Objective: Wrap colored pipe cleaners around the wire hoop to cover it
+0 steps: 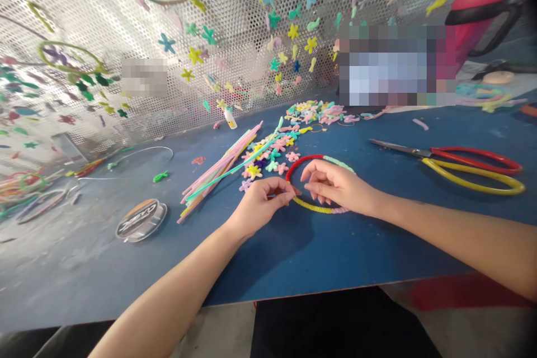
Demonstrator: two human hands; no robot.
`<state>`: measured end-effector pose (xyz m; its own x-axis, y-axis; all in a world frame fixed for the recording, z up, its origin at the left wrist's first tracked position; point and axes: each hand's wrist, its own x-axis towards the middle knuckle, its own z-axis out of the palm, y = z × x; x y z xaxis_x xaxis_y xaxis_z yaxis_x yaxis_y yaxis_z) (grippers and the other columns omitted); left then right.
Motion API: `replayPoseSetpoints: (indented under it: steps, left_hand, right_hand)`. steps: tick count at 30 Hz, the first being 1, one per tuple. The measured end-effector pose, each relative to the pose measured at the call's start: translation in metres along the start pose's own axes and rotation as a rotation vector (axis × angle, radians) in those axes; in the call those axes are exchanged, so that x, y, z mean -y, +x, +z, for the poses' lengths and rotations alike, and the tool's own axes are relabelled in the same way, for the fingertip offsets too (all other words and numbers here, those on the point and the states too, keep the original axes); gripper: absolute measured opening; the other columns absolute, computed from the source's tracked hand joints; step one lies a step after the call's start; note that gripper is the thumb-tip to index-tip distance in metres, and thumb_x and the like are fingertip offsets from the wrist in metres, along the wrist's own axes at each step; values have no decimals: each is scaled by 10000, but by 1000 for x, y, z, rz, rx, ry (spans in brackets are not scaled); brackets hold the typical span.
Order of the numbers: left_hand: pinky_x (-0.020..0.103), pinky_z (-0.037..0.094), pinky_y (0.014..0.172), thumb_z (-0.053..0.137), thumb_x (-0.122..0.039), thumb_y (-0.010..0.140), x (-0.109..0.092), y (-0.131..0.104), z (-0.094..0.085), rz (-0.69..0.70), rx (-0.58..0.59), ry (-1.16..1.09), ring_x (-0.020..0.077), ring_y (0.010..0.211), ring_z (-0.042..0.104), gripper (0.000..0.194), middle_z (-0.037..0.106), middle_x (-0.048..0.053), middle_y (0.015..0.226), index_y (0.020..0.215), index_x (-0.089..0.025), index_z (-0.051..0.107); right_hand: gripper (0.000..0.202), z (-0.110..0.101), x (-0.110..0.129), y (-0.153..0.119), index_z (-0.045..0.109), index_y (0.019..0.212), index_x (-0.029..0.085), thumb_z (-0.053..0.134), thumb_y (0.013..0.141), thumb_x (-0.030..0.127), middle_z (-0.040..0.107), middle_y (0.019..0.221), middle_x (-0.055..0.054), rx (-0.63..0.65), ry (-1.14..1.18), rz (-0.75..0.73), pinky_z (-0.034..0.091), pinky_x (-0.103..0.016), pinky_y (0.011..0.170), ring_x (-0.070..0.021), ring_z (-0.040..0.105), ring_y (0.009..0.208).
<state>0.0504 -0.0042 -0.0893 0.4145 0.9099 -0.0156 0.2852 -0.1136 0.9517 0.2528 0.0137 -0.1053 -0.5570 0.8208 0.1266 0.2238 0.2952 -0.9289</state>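
Observation:
A fuzzy ring wrapped in red, mint, yellow and pale pink pipe cleaner lies on the blue table. My left hand pinches its left side, where the red and yellow parts come close; the fingertips cover that spot. Over the ring's middle and right side is my right hand, with fingers loosely bent and apart and nothing visible in them. It hides part of the ring. Just beyond my left hand lie small pipe-cleaner flowers and a bundle of pipe cleaners in pink, mint and yellow.
Scissors with red and yellow handles lie at right. A clear spool sits at left, near a small green piece. Behind stand a small white bottle, a pile of flowers and a perforated metal panel hung with decorations.

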Motion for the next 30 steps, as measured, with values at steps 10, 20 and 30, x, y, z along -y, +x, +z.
replayPoseSetpoints:
  steps: [10,20,30]
  left_hand:
    - [200,415,568,583,-295,781,1,2,-3,22,-47,31,67,591,468,167,610,40,828,797,-130,586]
    - [215,433,642,538,-291,801,4,2,5,75,-42,262,118,704,525,162,610,32,796,804,-145,609]
    - [227,436,641,516,-314,816,5,1,9,88,16,333,139,724,550,191,628,39,821,826,-153,618]
  right_hand:
    - [172,1,5,-1,502,811,179,477,843,346,520,637,16,18,-35,30,423,-241,556,-96,502,567]
    - [182,2,10,-1,486,766,182,493,823,355,502,614,22,-27,-45,43,395,-231,525,-97,492,547]
    - [193,3,10,-1,486,752,183,500,815,365,533,639,2,-54,-73,11,403,-241,532,-106,496,555]
